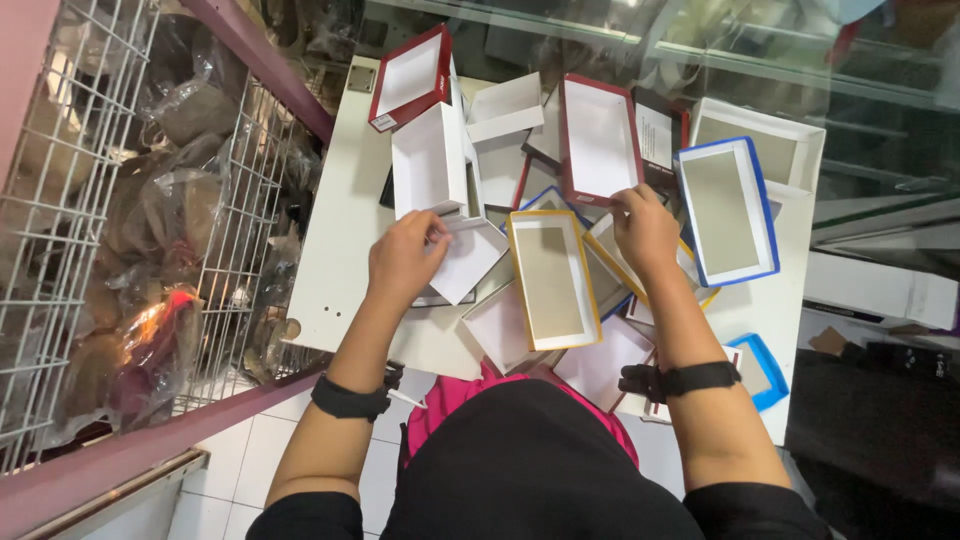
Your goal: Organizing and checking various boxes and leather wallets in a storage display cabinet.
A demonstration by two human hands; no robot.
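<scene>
The left hand [405,258] pinches a white card box lid [462,258]; the right hand [645,228] grips the yellow-rimmed card tray [553,280]. Two red-rimmed trays [598,137] and two blue-rimmed trays [727,210] lie near.

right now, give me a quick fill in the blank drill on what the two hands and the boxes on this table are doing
1. The left hand grips a flat ____ box piece.
2. The right hand touches the lower edge of the open box with the dark ____ rim.
3. The tray between the two hands has a ____ rim.
4. Right of the right hand lies a tray with a ____ rim.

Missing words: white; red; yellow; blue
</scene>
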